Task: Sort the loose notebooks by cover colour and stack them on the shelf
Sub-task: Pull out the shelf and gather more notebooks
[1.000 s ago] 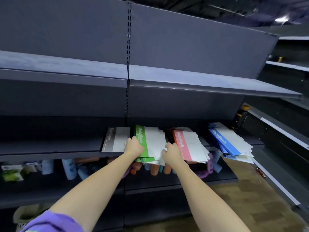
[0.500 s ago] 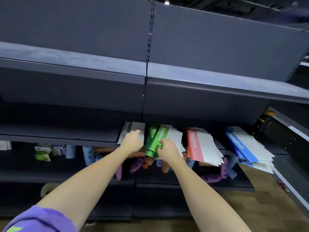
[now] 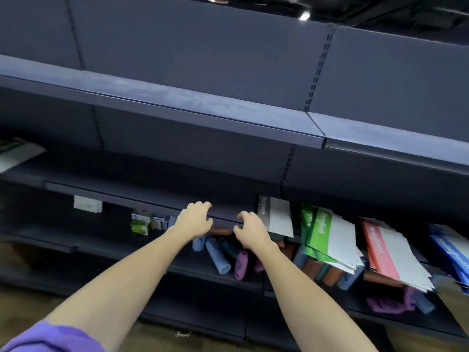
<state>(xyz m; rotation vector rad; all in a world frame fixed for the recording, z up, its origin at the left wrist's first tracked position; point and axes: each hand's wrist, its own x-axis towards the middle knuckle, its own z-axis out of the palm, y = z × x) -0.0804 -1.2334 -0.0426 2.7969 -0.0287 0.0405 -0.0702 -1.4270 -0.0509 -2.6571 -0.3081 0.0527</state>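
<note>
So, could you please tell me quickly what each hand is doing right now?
Left hand: empty, fingers loosely curled over the dark shelf edge.
Right hand: empty, fingers loosely curled.

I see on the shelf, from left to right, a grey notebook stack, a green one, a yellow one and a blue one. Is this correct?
Not quite: the third stack is red, not yellow, as the head view shows. The grey stack, green stack and blue stack lie as you say.

Dark blue-grey shelving point(image 3: 203, 107); brown floor point(image 3: 15, 306); ceiling light point(image 3: 304, 15).
</note>
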